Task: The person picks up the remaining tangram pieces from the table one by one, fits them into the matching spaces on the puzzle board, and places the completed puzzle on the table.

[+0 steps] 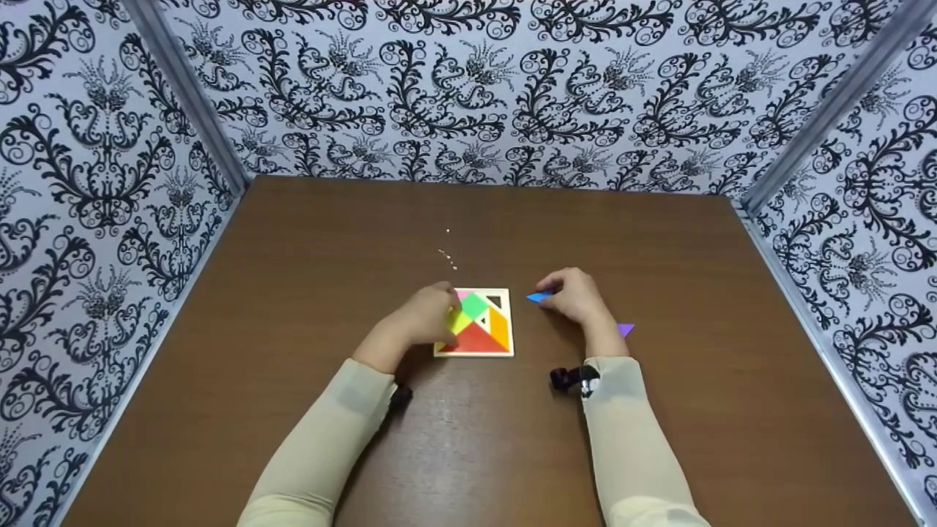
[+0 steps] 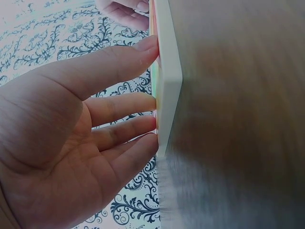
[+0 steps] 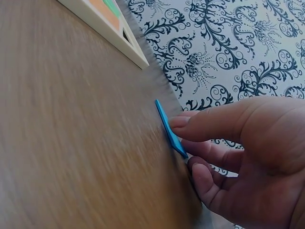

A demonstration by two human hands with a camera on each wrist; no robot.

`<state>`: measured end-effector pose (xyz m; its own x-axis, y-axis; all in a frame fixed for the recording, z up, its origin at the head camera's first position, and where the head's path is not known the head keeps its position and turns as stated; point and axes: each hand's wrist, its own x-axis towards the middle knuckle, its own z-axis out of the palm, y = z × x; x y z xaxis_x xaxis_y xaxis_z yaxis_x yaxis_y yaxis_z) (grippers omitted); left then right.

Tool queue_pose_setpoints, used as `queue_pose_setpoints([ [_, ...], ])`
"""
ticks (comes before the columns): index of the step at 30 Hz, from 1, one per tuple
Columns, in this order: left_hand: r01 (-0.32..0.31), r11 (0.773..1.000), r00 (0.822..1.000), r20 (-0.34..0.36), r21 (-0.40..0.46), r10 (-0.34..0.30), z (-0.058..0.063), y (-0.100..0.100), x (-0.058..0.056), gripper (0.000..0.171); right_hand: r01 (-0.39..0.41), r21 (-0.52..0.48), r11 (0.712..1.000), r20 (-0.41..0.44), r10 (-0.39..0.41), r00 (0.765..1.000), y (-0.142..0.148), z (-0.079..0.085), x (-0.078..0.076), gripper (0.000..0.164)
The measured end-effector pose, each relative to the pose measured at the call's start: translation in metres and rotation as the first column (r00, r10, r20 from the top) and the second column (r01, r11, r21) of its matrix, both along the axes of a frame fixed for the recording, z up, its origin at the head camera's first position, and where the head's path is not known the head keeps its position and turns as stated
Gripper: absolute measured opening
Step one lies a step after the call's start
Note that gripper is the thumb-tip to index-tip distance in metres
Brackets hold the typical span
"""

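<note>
A cream-framed tangram tray [image 1: 510, 337] lies flat on the table, with red, orange, green, yellow and pink pieces in it. A dark triangular gap shows in its upper right corner and a smaller gap near the middle. My left hand [image 1: 424, 315] rests on the tray's left side; in the left wrist view its thumb [image 2: 119, 64] and fingers, spread apart, touch the top with their tips. Right of the tray, my right hand [image 1: 576, 296] pinches a blue tangram piece [image 3: 167, 124], tilted close to the tabletop. Behind the right wrist lies a purple tangram piece [image 1: 626, 329], partly hidden.
The brown wooden table [image 1: 329, 241] carries a few small pale specks [image 1: 448, 256] beyond the tray. Walls with a black scroll pattern [image 1: 468, 88] stand at the back and both sides, with grey metal posts [image 1: 194, 95] at the corners.
</note>
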<state>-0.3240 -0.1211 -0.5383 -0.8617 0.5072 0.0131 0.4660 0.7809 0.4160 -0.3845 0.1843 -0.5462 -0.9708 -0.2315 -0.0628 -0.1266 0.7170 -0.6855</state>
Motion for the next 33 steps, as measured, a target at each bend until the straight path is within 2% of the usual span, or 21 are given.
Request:
queue_pose_setpoints([
  [5,-0.009,1.000,1.000,0.023,-0.012,0.009,0.0011,0.0004,0.0007,0.044,0.000,0.013,1.000,-0.003,0.000,1.000,0.0014,0.0004,-0.0008,0.024],
  [17,-0.015,1.000,1.000,0.021,-0.007,0.016,0.0009,0.0007,0.0007,0.043,0.047,0.071,0.996,-0.040,-0.045,0.998,-0.0032,0.0013,0.0006,0.019],
  [26,-0.020,1.000,1.000,0.015,-0.002,0.020,0.0009,0.0004,0.0020,0.044,0.102,0.106,0.989,0.044,-0.107,0.993,-0.0031,0.0047,0.0023,0.018],
  [33,-0.033,0.999,0.999,0.039,0.014,0.032,0.0019,0.0005,0.0027,0.046,0.117,0.111,0.987,0.112,-0.129,0.985,-0.0031,0.0086,0.0041,0.020],
])
